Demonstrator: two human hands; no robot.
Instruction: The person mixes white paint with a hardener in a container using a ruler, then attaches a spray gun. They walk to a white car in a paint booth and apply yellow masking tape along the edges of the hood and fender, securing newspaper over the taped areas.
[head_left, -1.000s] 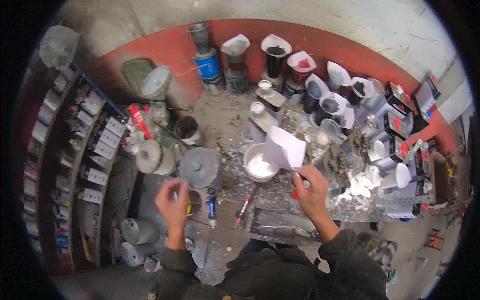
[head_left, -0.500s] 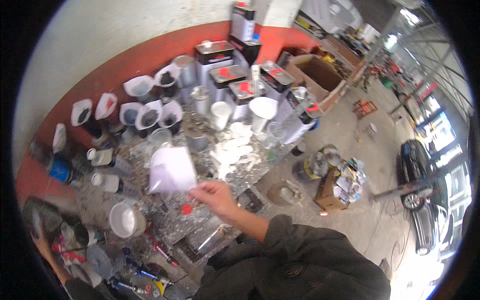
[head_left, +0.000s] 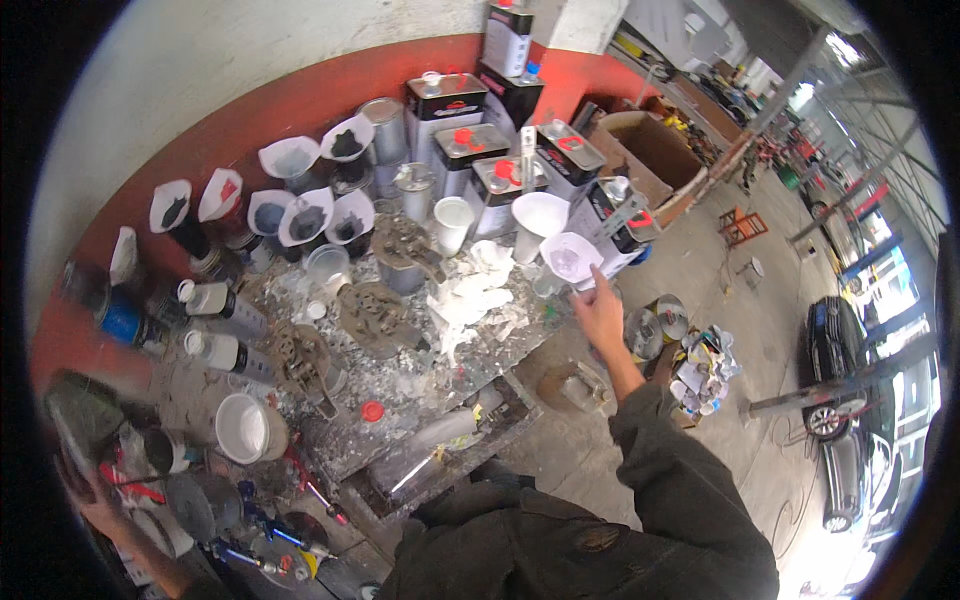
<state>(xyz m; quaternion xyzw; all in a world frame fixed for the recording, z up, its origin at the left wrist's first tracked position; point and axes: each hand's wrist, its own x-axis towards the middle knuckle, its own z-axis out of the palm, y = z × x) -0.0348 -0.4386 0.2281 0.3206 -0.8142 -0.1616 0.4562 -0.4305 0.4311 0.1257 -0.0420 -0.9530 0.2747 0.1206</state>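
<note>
My right hand (head_left: 600,312) pinches the edge of a white paper paint strainer (head_left: 572,257). The strainer is spread into a cone and sits at or just above a clear plastic cup (head_left: 547,283) at the bench's right end. Right beside it stands a white-rimmed cup (head_left: 540,214). My left hand (head_left: 98,505) is at the dim lower left rim of the picture, close to a dark translucent container (head_left: 82,412). Its fingers fade into shadow, so their grip is not clear.
Metal cans (head_left: 446,112) crowd the bench's back. Cups with used paper strainers (head_left: 305,217) stand along the red-painted wall. Dirty clamp-like metal tools (head_left: 378,318) and a crumpled white heap (head_left: 472,300) lie mid-bench. A white bucket (head_left: 250,428) and spray guns (head_left: 285,540) are at lower left.
My right hand has carried the paper strainer from over the middle of the bench to the right end, and the paper has gone from flat to an opened cone. My left hand has shifted slightly.
</note>
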